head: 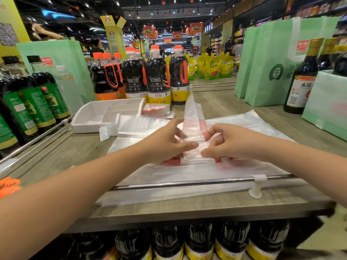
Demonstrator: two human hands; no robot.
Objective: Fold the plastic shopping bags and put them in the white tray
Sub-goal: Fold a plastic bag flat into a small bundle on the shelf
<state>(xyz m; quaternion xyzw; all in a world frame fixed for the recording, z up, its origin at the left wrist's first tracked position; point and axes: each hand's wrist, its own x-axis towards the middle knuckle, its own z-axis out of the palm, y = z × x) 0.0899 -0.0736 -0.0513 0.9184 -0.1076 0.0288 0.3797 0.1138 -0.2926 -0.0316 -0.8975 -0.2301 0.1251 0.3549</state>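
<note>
step: mid-fold by the look of it; not yet a packet
bag [194, 117]: thin clear film with red print, narrowed to a strip, free end standing up behind the hands
bag location: centre of shelf top [75, 147], lying on spread flat bags [244, 126], right of the white tray [84, 128]
left hand [167, 143]: thumb laid on the folded end, fingers curled under, pinching it
right hand [232, 141]: thumb and curled fingers pinch the same fold from the other side
tray: rear left, divided, no bag seen inside; folded bags [155, 109] stacked just beside its right end
handling: very light, limp, slippery; likely springs open if released
where to hold: at the fold edge, both sides; pinch the finished packet across its middle
risk: flat bags underneath may slide along; rail [187, 182] at front edge
</note>
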